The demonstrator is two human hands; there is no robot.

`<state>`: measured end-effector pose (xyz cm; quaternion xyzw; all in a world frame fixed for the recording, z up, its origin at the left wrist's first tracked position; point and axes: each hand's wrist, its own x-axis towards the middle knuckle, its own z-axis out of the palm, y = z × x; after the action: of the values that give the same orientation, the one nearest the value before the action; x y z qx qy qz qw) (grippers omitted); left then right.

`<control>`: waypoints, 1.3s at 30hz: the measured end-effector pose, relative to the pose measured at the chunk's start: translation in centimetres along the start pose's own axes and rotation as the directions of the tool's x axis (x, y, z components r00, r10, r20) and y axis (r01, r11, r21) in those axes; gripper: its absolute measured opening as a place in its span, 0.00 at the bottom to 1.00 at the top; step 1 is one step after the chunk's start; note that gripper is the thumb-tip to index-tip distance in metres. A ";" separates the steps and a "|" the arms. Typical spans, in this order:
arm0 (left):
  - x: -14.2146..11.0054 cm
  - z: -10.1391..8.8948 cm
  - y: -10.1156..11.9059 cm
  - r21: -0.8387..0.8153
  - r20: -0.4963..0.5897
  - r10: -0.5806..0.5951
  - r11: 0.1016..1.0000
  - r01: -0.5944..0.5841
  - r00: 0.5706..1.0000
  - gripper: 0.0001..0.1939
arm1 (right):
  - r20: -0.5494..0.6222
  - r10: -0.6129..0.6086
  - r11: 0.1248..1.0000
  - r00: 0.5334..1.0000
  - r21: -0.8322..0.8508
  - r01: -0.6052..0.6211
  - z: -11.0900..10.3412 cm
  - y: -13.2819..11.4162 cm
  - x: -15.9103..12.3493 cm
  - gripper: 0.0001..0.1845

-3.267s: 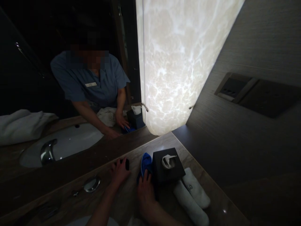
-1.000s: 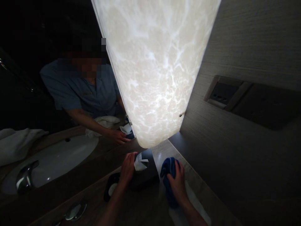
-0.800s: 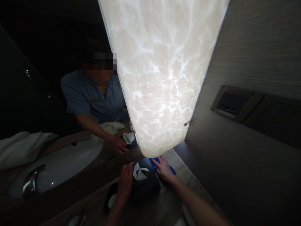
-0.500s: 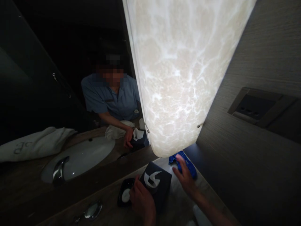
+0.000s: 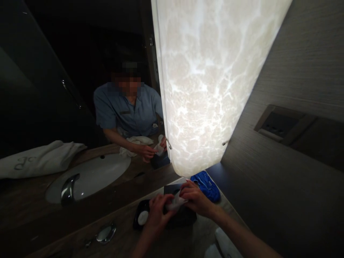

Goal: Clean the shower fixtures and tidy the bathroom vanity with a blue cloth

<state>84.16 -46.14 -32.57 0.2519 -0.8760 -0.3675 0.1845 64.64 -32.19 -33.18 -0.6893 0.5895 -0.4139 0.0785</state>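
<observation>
A white tissue [image 5: 176, 203] stands up from a dark tissue box [image 5: 184, 218] on the counter. My left hand [image 5: 159, 211] pinches the tissue's left side between thumb and fingers. On its right side, my right hand [image 5: 195, 196] grips the same tissue with bent fingers. Both hands are over the box top and hide part of it. Left of the box, a black dish [image 5: 138, 215] holds a round white item [image 5: 143, 217]. A crumpled blue packet [image 5: 206, 185] lies just beyond my right hand.
A glowing marbled lamp panel [image 5: 204, 89] hangs low over the counter's back. The mirror reflects a person in a blue shirt [image 5: 129, 111], the basin and a folded towel. A chrome tap [image 5: 106, 233] rises at left. White cloth [image 5: 225, 243] lies at front right; a socket plate [image 5: 279, 125] is on the wall.
My right hand has moved left from beside the blue packet to the tissue. My left hand has shifted up from the box's side, and both now grip the tissue.
</observation>
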 end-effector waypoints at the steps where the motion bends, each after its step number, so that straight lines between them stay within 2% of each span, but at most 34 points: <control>1: 0.8 -0.8 0.9 0.020 0.014 0.003 1.000 -0.003 1.000 0.09 | 0.008 -0.004 0.999 1.000 0.033 0.004 0.0 -0.1 0.2 0.03; 2: 1.4 -1.5 1.6 0.023 0.000 0.020 1.000 -0.020 1.000 0.03 | 0.014 0.014 0.997 1.000 0.073 -0.015 -0.2 -0.2 0.3 0.05; 4: 2.3 -2.0 2.1 -0.061 -0.061 0.053 0.996 -0.057 0.997 0.08 | 0.023 0.084 0.985 0.996 0.150 -0.087 -0.9 -0.3 0.5 0.08; 6: 2.8 -1.8 1.8 -0.242 -0.037 0.023 0.970 -0.032 0.999 0.09 | 0.011 0.151 0.969 0.988 0.197 -0.151 -1.8 -0.5 0.6 0.11; 7: 2.9 -1.5 1.5 -0.317 0.017 0.002 0.948 0.004 1.000 0.17 | 0.001 0.174 0.963 0.985 0.211 -0.170 -2.1 -0.5 0.6 0.11; 9: 3.0 -0.8 0.8 -0.362 0.129 -0.027 0.929 0.073 0.991 0.42 | -0.011 0.190 0.957 0.982 0.224 -0.183 -2.1 -0.6 0.6 0.12; 10: 3.1 -0.4 0.5 -0.342 0.163 -0.024 0.936 0.080 0.986 0.50 | -0.026 0.197 0.956 0.980 0.227 -0.186 -1.7 -0.6 0.4 0.11; 11: 3.2 -0.1 0.3 -0.309 0.181 -0.014 0.949 0.070 0.983 0.53 | -0.060 0.213 0.954 0.975 0.230 -0.194 -0.9 -0.6 0.1 0.10; 12: 3.2 0.2 0.2 -0.281 0.184 -0.009 0.958 0.061 0.983 0.51 | -0.122 0.243 0.950 0.962 0.231 -0.211 0.1 -0.5 -0.3 0.08; 13: 3.3 0.5 0.0 -0.264 0.176 -0.012 0.963 0.059 0.984 0.48 | -0.209 0.284 0.945 0.936 0.226 -0.236 1.4 -0.3 -0.8 0.12; 15: 3.2 1.2 -0.1 -0.268 0.128 -0.033 0.961 0.066 0.991 0.43 | -0.380 0.365 0.929 0.850 0.212 -0.304 4.2 0.5 -1.9 0.31; 16: 3.1 1.7 -0.1 -0.282 0.089 -0.050 0.956 0.073 0.995 0.41 | -0.421 0.391 0.920 0.819 0.206 -0.334 5.3 1.0 -2.3 0.40; 17: 2.8 2.3 -0.1 -0.299 0.044 -0.074 0.950 0.084 0.996 0.40 | -0.415 0.406 0.914 0.814 0.200 -0.353 6.0 1.6 -2.6 0.47; 18: 2.4 2.9 0.0 -0.311 -0.012 -0.105 0.945 0.096 0.994 0.38 | -0.367 0.411 0.911 0.835 0.195 -0.363 6.3 2.2 -2.8 0.52; 21: 0.9 5.1 0.6 -0.335 -0.188 -0.215 0.931 0.143 0.958 0.37 | -0.099 0.377 0.918 0.921 0.174 -0.357 4.1 3.5 -2.2 0.57; 24: 0.1 5.8 1.2 -0.365 -0.257 -0.271 0.916 0.167 0.927 0.34 | 0.056 0.265 0.952 0.963 0.143 -0.270 0.4 3.2 -0.9 0.49; 26: 0.4 4.8 1.6 -0.317 -0.205 -0.218 0.937 0.146 0.954 0.24 | 0.063 0.185 0.971 0.981 0.143 -0.192 -1.0 2.5 -0.3 0.36; 27: 0.8 4.1 1.6 -0.277 -0.169 -0.174 0.953 0.123 0.970 0.19 | 0.052 0.163 0.974 0.985 0.149 -0.169 -1.3 2.1 -0.1 0.28; 29: 1.4 2.8 1.7 -0.219 -0.106 -0.101 0.973 0.076 0.989 0.15 | 0.021 0.167 0.971 0.986 0.169 -0.168 -1.3 1.7 0.2 0.16; 31: 1.5 2.6 1.8 -0.183 -0.147 -0.115 0.979 0.087 0.982 0.16 | 0.000 0.179 0.966 0.984 0.190 -0.176 -1.1 1.7 0.4 0.12; 33: 0.7 4.3 1.9 -0.137 -0.317 -0.184 0.980 0.147 0.930 0.23 | -0.006 0.174 0.962 0.985 0.214 -0.169 -1.0 2.1 0.7 0.15; 35: -0.5 7.1 1.8 -0.120 -0.478 -0.245 0.970 0.214 0.844 0.32 | -0.015 0.172 0.956 0.985 0.244 -0.163 -0.6 2.5 0.8 0.19; 36: -1.0 8.4 1.7 -0.137 -0.507 -0.265 0.964 0.226 0.820 0.37 | -0.029 0.183 0.950 0.983 0.264 -0.169 -0.1 2.6 0.7 0.18; 37: -1.2 9.3 1.5 -0.159 -0.506 -0.268 0.963 0.217 0.820 0.39 | -0.064 0.211 0.942 0.975 0.278 -0.185 0.6 2.5 0.4 0.17; 38: -1.2 9.7 1.2 -0.190 -0.471 -0.262 0.963 0.193 0.842 0.39 | -0.128 0.262 0.934 0.957 0.282 -0.218 1.5 2.3 -0.1 0.15; 39: -0.8 9.5 0.9 -0.221 -0.403 -0.235 0.963 0.155 0.885 0.37 | -0.221 0.334 0.922 0.916 0.276 -0.270 2.6 2.1 -0.8 0.15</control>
<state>79.68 -39.93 -38.32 0.3950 -0.7472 -0.3992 0.3554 64.88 -33.10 -36.50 -0.5134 0.6402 -0.5527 0.1454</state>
